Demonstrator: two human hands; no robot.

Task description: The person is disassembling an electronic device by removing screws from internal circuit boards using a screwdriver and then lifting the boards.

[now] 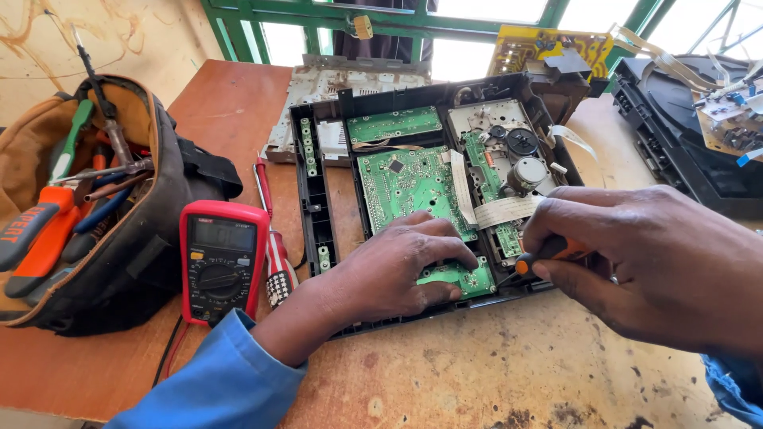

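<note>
Left hand (pixel 393 270) flat, fingers spread, on green circuit board (pixel 413 187); right hand (pixel 636 266) clamped on orange-handled screwdriver (pixel 548 254).

Screwdriver tip hidden between the hands; handle mostly covered by fingers. Board seated in open black casing (pixel 314 199) at centre of worn table (pixel 493 373), white ribbon cable (pixel 501 210) crossing it. Casing's near edge partly masked by wrists. Red multimeter (pixel 221 260) and tool bag (pixel 87 206) crowding left; bare tabletop nearest.

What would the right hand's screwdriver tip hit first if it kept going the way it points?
Probably the small green board at the open player's front edge: the right hand aims the screwdriver leftward and down at it, beside the left hand. Depth is unclear.
</note>
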